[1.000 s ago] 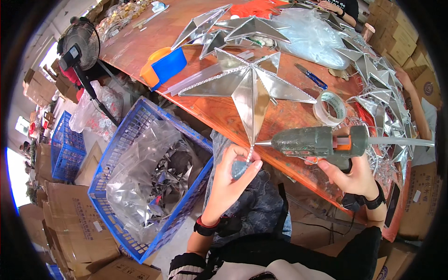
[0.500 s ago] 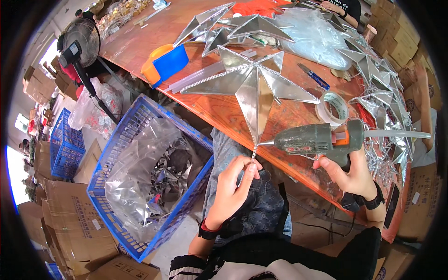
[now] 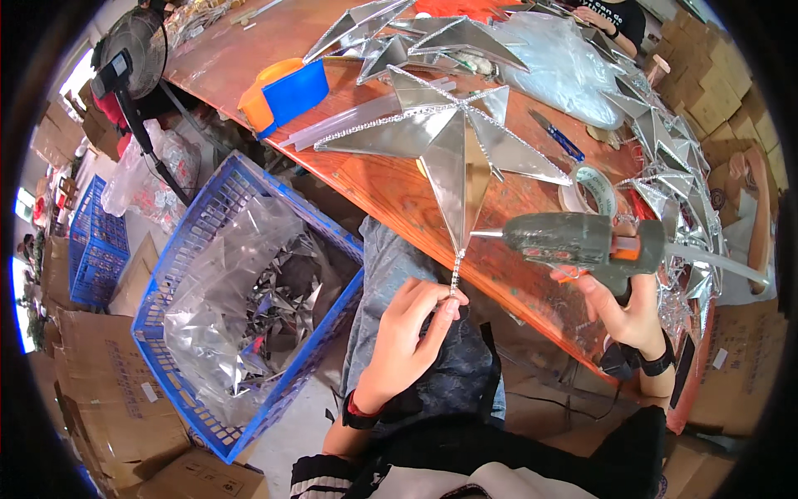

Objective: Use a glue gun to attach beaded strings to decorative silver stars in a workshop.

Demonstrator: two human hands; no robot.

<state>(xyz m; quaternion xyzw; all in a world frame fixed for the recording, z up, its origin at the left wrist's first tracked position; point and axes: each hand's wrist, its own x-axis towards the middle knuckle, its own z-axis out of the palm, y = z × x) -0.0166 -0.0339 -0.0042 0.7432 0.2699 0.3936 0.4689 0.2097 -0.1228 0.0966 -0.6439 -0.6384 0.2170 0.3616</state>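
Observation:
A silver five-pointed star [image 3: 440, 179] lies on the table, its lowest point reaching over the near edge. Strings of shiny beads run along some of its ridges. From that low tip hangs a beaded trim strand [image 3: 456, 271], its lower part pinched between the thumb and fingers of my left hand [image 3: 405, 337]. My right hand [image 3: 628, 312] grips a dark green hot glue gun [image 3: 557, 239] by its handle, which the fingers partly hide. The gun's nozzle sits just right of the star's low tip, and a translucent glue stick [image 3: 719, 263] sticks out of its back.
Tape roll [image 3: 592, 193], blue-handled knife [image 3: 559, 135] and blue-orange holder [image 3: 295, 98] rest on the table [image 3: 366, 190]. More silver stars [image 3: 470, 43] lie behind and along the right. A blue crate [image 3: 218, 442] with silver pieces stands left, near a fan [image 3: 133, 58]. Another person works across the table.
The glue gun's nozzle has drawn slightly away from the star's low tip, up and to the right. My left hand still pinches the strand. The whole view has shifted a little.

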